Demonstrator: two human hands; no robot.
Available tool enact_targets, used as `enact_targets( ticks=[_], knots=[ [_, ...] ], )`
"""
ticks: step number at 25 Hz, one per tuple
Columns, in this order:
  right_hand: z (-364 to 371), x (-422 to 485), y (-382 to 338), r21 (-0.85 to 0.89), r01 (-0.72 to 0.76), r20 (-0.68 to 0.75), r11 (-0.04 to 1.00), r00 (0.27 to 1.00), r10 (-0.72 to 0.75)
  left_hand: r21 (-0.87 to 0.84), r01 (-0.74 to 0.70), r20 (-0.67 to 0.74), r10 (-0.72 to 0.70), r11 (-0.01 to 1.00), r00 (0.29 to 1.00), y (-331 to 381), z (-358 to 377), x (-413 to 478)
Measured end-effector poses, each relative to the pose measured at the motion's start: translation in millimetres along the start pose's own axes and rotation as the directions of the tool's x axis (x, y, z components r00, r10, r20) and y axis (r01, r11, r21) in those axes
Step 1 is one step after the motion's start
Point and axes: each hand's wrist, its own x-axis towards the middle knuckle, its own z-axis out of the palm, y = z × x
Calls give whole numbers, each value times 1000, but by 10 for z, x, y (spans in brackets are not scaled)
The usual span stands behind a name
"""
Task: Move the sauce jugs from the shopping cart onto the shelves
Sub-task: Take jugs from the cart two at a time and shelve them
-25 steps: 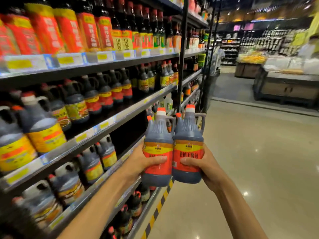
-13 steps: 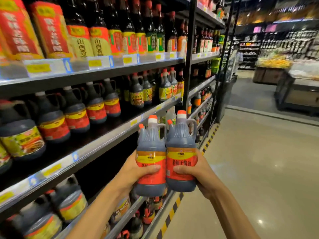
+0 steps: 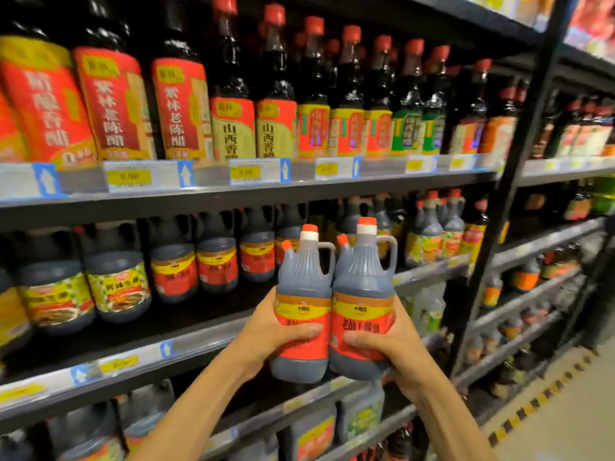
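Sauce jugs [image 3: 303,311] upright, pressed side by side before the middle shelf [image 3: 186,324]: your left hand [image 3: 276,331] curls round one, your right hand [image 3: 391,341] round the other, probably to shelve both together.

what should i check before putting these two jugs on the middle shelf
1. Left hand grip on the left jug: ok, thumb and fingers wrap round the label.
2. Right hand grip on the right jug: ok, held round the lower body.
3. Jugs upright: ok, side by side and touching.
4. Caps on: ok, both red tops in place.
5. Free room on the middle shelf: ok, a bare dark strip lies in front of the stocked row.
6. Same product as the red-label jugs there: cannot tell, their labels are blurred.
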Motion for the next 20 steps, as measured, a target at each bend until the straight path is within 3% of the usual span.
enact_targets(
  ticks=[3,8,13,20],
  knots=[
    [-78,366,102,25,34,72,999,997,-36,91,-53,-159,67,994,985,-25,5,162],
    [-104,802,172,80,71,172,994,982,-83,320,-48,-401,181,946,898,28,-38,235],
    [2,1070,148,58,135,241,989,960,-145,500,-25,-482,301,866,823,150,-63,76],
    [185,1299,196,-18,263,318,965,916,-243,595,-8,-535,404,804,742,287,-170,120]
  ],
)
